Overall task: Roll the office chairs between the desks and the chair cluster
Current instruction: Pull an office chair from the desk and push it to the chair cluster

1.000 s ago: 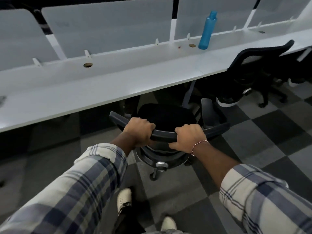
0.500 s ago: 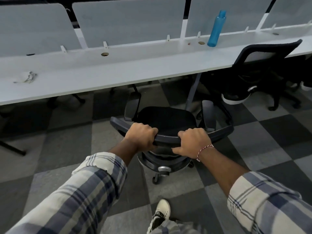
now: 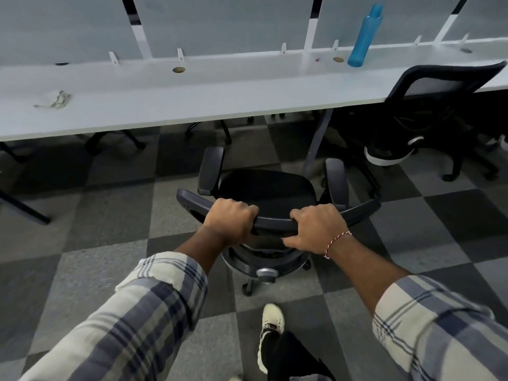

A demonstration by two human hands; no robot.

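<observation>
A black office chair (image 3: 265,185) stands on the checkered carpet just in front of me, its seat facing the long white desk (image 3: 192,103). My left hand (image 3: 231,221) grips the top rail of its backrest left of centre. My right hand (image 3: 319,228), with a red-and-white thread on the wrist, grips the same rail right of centre. The whole chair is out from under the desk, with a strip of carpet between its armrests and the desk edge.
A second black mesh chair (image 3: 428,105) is tucked at the desk to the right. A blue bottle (image 3: 364,37) and a crumpled cloth (image 3: 55,99) lie on the desk. A slanted desk leg (image 3: 316,144) stands behind the chair. My white shoe (image 3: 272,320) is below it.
The chair has rolled back out from under the desk towards me, and I have stepped backwards with it. Both hands keep their grip on the backrest rail.
</observation>
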